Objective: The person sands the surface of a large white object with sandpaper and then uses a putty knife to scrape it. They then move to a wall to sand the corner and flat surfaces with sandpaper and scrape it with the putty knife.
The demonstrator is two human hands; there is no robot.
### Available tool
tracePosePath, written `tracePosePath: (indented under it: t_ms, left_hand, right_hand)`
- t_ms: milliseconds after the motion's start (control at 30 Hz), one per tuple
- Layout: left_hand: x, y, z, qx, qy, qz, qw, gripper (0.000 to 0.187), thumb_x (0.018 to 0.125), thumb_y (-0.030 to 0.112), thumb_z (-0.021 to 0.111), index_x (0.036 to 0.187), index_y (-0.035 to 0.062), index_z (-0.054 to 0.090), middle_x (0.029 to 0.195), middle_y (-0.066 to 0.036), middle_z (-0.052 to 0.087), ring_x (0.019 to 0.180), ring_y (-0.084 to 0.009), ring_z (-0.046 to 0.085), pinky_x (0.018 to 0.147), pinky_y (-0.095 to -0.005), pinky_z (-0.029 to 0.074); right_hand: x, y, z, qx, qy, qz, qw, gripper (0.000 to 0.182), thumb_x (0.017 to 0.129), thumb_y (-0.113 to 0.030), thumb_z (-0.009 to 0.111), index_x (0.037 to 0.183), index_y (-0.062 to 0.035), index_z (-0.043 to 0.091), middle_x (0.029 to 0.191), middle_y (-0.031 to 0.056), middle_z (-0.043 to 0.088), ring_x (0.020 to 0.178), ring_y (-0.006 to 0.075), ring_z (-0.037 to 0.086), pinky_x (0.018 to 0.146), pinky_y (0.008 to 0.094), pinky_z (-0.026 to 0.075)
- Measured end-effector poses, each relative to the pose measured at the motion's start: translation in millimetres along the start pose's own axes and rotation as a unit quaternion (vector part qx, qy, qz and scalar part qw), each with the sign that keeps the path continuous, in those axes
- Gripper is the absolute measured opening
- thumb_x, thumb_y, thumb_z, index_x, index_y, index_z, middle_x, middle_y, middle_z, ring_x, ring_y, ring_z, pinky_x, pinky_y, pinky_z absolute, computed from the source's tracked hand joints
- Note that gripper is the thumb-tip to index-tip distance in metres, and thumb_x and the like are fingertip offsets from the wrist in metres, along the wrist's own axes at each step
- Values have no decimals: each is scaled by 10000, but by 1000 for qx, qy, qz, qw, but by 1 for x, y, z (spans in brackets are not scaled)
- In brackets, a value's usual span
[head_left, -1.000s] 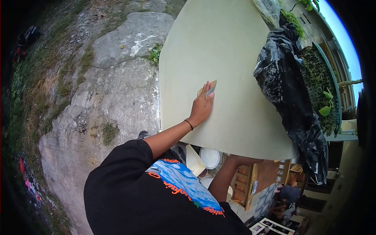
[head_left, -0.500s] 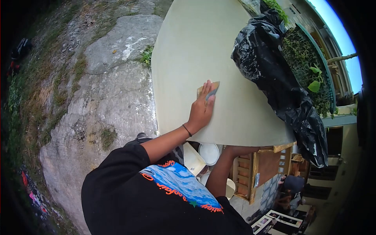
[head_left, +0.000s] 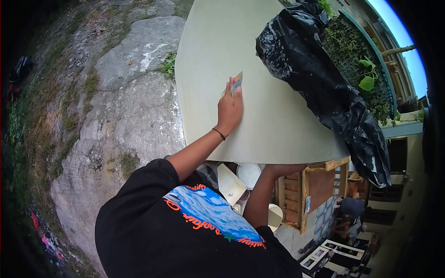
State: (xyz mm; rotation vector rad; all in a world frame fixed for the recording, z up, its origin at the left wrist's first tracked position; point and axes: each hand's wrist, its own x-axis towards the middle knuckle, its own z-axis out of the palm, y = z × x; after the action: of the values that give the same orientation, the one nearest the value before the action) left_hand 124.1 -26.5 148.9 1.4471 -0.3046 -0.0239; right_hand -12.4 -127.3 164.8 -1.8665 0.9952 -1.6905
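Observation:
A large smooth pale panel (head_left: 204, 51) stretches out before me. My left hand (head_left: 230, 109) rests on it, fingers pressed over a folded piece of sandpaper (head_left: 238, 81), its grey and tan faces showing past the fingertips. A dark band circles that wrist. On the other side, my right hand (head_left: 293, 170) reaches to the panel's near edge; its fingers are hidden there, so whether it grips the edge cannot be told.
Black plastic sheeting (head_left: 320, 83) lies along the panel's right side, beside a planter (head_left: 361, 60) with greenery. Below the near edge are a white bucket (head_left: 249, 175), a pale container (head_left: 230, 183) and a wooden frame (head_left: 293, 208). Cracked concrete (head_left: 120, 111) extends left. People (head_left: 351, 208) are at lower right.
My left hand has slid farther up the panel, away from me, with the sandpaper under its fingers. The view has shifted slightly; my right arm stays by the near edge.

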Motion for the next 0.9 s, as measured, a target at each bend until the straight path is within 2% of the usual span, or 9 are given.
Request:
tracePosePath:
  t_ms: [67,133,233,333,467,567,633,767,900]
  left_hand:
    - [4,3,3,3,-11,-63,998,431,915,204,373,1261,-53,375,1353,-227,288,1246,-338,313,1002,-343,298]
    - [-43,51,3,-11,-23,167,986,415,892,146,419,1258,-48,390,1357,-223,291,1266,-334,285,1018,-366,274]
    - [-61,46,-7,44,-107,277,954,416,898,172,407,1232,-75,416,1354,-227,306,1281,-336,258,1020,-372,260]
    - [-20,3,-4,39,-38,120,991,408,912,184,386,1249,-45,402,1351,-219,306,1259,-335,296,1002,-361,300]
    - [5,14,-2,-1,-16,-60,998,412,919,202,375,1248,-45,403,1328,-223,341,1250,-342,307,990,-358,312]
    - [-50,61,0,-17,-59,240,969,395,900,176,422,1227,-47,436,1330,-211,351,1257,-343,306,1009,-386,284]
    - [-48,55,-1,-10,-81,319,944,394,903,181,420,1226,-43,442,1324,-197,370,1257,-333,315,1017,-396,273]
    - [8,4,7,-17,-4,40,999,407,926,216,370,1234,-45,420,1313,-215,371,1231,-342,347,994,-365,310]
    - [-7,35,8,-37,-12,40,998,406,915,199,386,1244,-38,414,1334,-207,345,1263,-326,297,1021,-364,267]
  right_hand:
    - [3,-10,1,104,20,38,994,360,821,-184,549,1059,68,453,1003,167,527,872,268,559,796,358,421]
    - [5,-9,-2,-44,-19,-40,998,403,836,-210,531,1107,66,417,1032,172,513,902,278,551,819,362,414]
    - [-4,-31,-2,-11,-44,20,999,407,845,-244,518,1102,59,430,1031,176,510,932,288,543,832,374,407]
    - [0,3,-4,-239,-28,-108,965,406,843,-250,523,1106,45,429,1037,166,514,945,296,541,822,364,418]
    - [-3,10,-3,-201,9,-120,972,401,835,-242,540,1102,41,440,1035,150,527,950,286,543,808,327,429]
    - [-1,19,-3,-350,-50,-69,933,400,819,-222,560,1095,44,444,1021,142,535,949,280,544,794,304,435]
    - [-5,1,-3,-3,-37,59,998,385,829,-255,539,1074,33,467,988,135,542,950,266,545,792,304,431]
    - [-7,20,-10,-388,-27,-127,913,377,843,-263,518,1081,24,460,1001,127,540,920,266,561,755,309,449]
    - [-3,14,-10,-353,-58,-112,927,396,860,-305,493,1091,15,456,1025,129,531,910,270,556,752,341,433]
